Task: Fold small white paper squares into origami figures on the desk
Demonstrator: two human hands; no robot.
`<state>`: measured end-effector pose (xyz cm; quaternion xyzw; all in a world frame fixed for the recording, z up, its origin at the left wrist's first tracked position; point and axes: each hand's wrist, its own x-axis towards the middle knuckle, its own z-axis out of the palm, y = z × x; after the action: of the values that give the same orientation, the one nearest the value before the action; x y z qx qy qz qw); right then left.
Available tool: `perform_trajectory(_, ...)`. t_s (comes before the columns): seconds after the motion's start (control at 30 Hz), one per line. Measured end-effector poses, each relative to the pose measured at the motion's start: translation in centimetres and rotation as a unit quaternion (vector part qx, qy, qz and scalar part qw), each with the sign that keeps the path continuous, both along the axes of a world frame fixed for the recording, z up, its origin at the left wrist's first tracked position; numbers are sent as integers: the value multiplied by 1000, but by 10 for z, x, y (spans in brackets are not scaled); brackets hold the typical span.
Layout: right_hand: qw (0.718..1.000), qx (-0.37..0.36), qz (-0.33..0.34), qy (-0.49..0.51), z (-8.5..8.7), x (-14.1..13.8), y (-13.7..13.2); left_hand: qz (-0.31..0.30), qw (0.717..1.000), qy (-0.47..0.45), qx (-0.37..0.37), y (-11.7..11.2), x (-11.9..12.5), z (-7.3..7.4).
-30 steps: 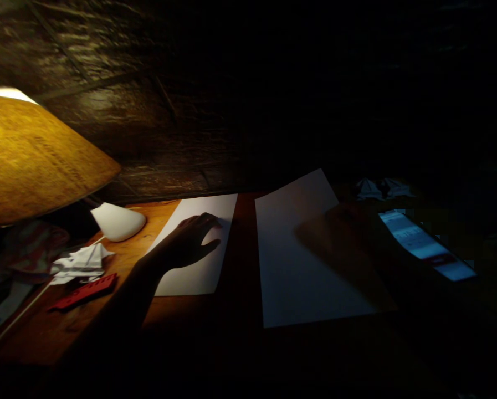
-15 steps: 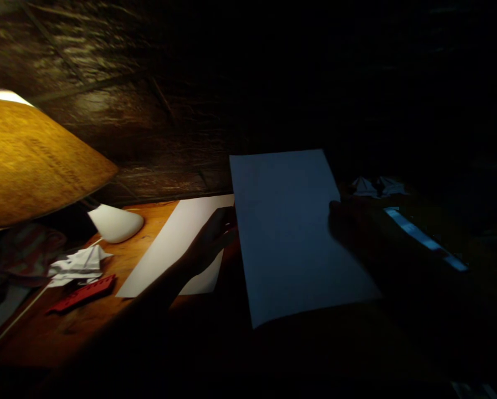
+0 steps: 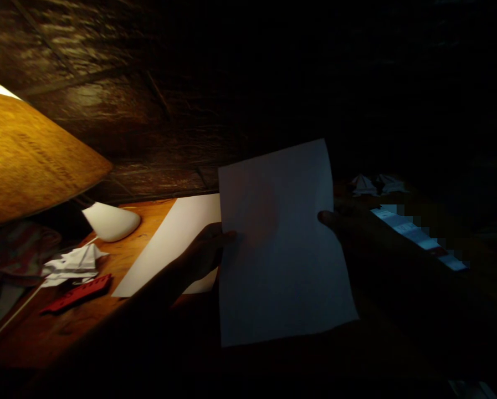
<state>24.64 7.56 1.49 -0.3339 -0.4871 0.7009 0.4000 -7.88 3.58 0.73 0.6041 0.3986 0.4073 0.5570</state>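
Observation:
Both my hands hold up a blank sheet of paper (image 3: 281, 266) that looks grey in the dim light. My left hand (image 3: 209, 246) pinches its left edge, thumb in front and fingers behind. On the opposite edge, the thumb of my right hand (image 3: 331, 219) presses on the front; the rest of that hand is lost in the dark. The sheet bends slightly and its top edge slopes up to the right. Behind my left arm, another white sheet (image 3: 169, 238) lies on the wooden table (image 3: 148, 216), partly covered by the held one.
A lit lamp with a yellow shade (image 3: 32, 155) and white base (image 3: 113, 221) stands at left. Near it lie folded paper (image 3: 76, 263), a red object with notches (image 3: 77, 293) and a cord. Folded paper pieces (image 3: 377, 185) and a glowing screen (image 3: 414, 233) are at right.
The left hand has come to grip the left edge of the raised sheet, its thumb now in front. The sheet has shifted left and tilted, and it looks darker.

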Motion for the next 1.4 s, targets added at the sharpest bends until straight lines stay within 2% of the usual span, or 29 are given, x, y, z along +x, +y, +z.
perform_trajectory(0.13, 989, 10, -72, -132, 3, -2, -3, 30, 998, -45, -42, 3, -5, -2)
perform_trajectory(0.3, 998, 13, -12, -52, 10, 1, -9, 45, 994, -70, -67, -1, -5, 0)
perform_trajectory(0.37, 990, 19, -21, -141, 5, 2, -6, 48, 994, -52, -85, -1, -1, 1)
perform_trajectory(0.43, 969, 32, -48, -242, -4, 3, 0, 54, 994, -32, -93, 0, 3, 0)
perform_trajectory(0.57, 967, 80, -76, -229, -20, 3, 13, 75, 994, -17, -78, 4, 3, -3)
perform_trajectory(0.63, 965, 123, -92, -215, -24, 3, 16, 81, 994, -17, -65, 3, 1, -2)
perform_trajectory(0.7, 972, 132, -79, -177, -24, 3, 14, 85, 995, -27, -53, 1, 0, -1)
perform_trajectory(0.83, 996, 31, -20, -84, -14, 1, 3, 102, 991, -54, -63, -4, 4, -1)
perform_trajectory(0.9, 994, -9, -15, -105, -5, 1, -3, 112, 989, -48, -81, -5, 6, -4)
perform_trajectory(1.0, 983, -29, -28, -181, 7, 1, -9, 116, 988, -36, -95, -3, 7, -7)
perform_trajectory(1.13, 993, -67, -6, -102, 9, -2, -9, 125, 987, -19, -98, 1, 3, -7)
perform_trajectory(1.23, 986, -23, -25, -163, -1, -2, -3, 135, 986, 1, -94, 2, 1, -6)
perform_trajectory(1.3, 969, 46, -35, -240, -5, 0, -1, 140, 986, 15, -89, 1, 1, -5)
perform_trajectory(1.4, 941, 154, -10, -301, -1, 2, -3, 143, 986, 28, -80, -1, 2, -5)
